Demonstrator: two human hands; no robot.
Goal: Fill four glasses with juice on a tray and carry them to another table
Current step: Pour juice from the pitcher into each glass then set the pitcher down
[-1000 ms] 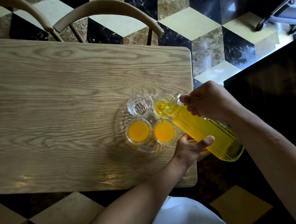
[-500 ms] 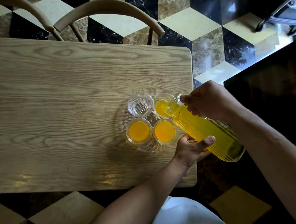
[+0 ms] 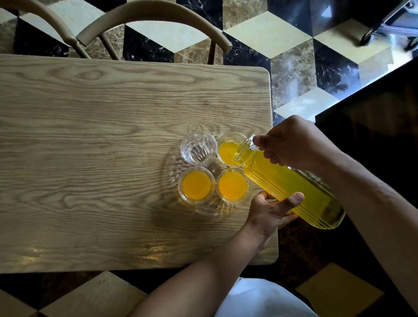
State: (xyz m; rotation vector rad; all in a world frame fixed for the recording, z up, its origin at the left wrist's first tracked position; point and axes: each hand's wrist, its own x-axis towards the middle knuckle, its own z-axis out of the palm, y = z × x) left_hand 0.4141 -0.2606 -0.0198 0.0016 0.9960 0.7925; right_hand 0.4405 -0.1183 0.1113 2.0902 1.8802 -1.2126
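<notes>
Wooden bench (image 3: 78,142) carries a clear tray (image 3: 178,195) near its right edge. Right hand (image 3: 298,144) grasps the bottle (image 3: 291,187) neck; left hand (image 3: 271,213) supports its body. Pour slowly into the far-right glass (image 3: 227,149), part-filled. Two near glasses (image 3: 196,185) are full; far-left glass (image 3: 198,148) is empty.

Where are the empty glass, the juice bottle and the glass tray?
empty glass (image 3: 198,148): head view, on its clear bottom.
juice bottle (image 3: 286,185): head view, on its ribbed yellow body.
glass tray (image 3: 214,211): head view, on its near rim.
</notes>
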